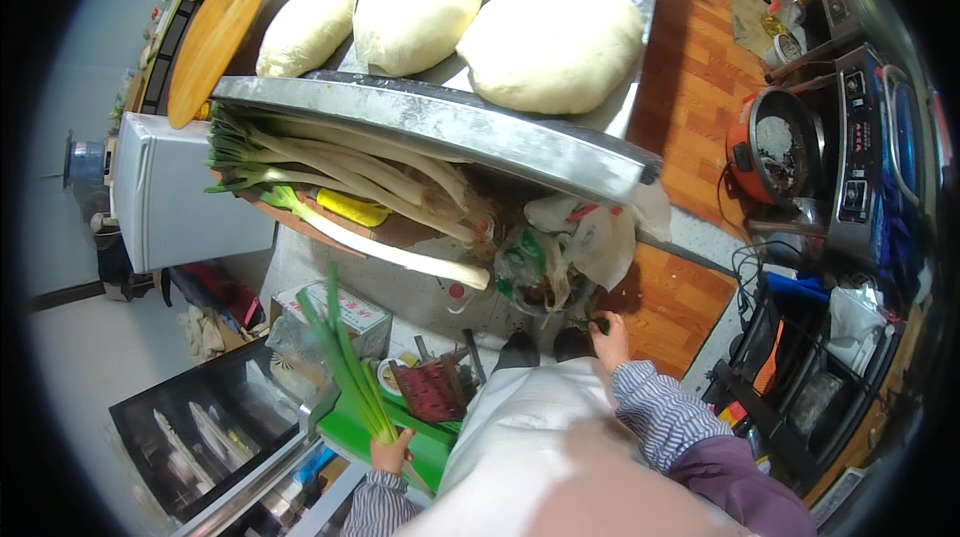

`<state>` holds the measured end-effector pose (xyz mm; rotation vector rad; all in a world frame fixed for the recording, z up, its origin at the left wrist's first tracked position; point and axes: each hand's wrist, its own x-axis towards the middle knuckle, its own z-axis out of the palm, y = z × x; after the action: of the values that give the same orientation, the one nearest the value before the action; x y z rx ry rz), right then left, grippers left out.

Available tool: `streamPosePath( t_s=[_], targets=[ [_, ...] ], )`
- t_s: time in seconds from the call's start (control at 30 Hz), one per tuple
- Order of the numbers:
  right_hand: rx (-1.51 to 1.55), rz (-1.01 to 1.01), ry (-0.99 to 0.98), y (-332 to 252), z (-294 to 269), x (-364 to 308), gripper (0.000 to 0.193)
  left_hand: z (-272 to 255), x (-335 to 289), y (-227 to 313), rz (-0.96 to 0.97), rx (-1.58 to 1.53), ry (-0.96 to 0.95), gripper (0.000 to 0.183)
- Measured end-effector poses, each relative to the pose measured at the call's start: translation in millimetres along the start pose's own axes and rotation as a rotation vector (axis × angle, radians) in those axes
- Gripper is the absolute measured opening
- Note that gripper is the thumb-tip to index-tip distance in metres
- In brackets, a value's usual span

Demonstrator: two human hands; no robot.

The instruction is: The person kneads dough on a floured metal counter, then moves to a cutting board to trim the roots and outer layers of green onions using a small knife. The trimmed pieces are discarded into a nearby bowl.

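Note:
My left hand (392, 450) is closed around a large green onion (352, 377), whose long green leaves point up and away from me, above a green surface (430, 442). My right hand (609, 339) is at my right side, fingers bent together; a small dark green bit shows at the fingertips, too small to name. It is close to a bin lined with plastic bags (545, 272) holding scraps. Ahead, a single cleaned green onion (400, 257) lies in front of a pile of long green onions (365, 162) with roots, under the table edge.
Three big dough lumps (420, 17) rest on the metal table (430, 122), beside a round wooden board (220, 37). To the left stand a white cabinet (190, 192) and an open drawer (200, 427). At right are an orange pot (745, 152) and a cooker (855, 142).

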<state>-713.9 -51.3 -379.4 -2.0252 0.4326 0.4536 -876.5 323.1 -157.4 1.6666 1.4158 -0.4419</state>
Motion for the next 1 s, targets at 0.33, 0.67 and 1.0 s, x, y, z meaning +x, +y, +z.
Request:
streamPosePath(
  t_s=[0.33,0.67,1.0],
  targets=[
    [-0.441,-0.022,-0.379,-25,92,39,0.078,-32,34,7,-0.023,-0.107,-0.043,0.015],
    [-0.072,-0.395,-0.880,-235,86,-66,0.053,-108,-12,175,0.573,-0.688,-0.066,0.021],
    [-0.041,-1.016,-0.389,-382,15,-171,0.023,-129,-117,261,0.883,-1.233,-0.621,0.040]
  ],
)
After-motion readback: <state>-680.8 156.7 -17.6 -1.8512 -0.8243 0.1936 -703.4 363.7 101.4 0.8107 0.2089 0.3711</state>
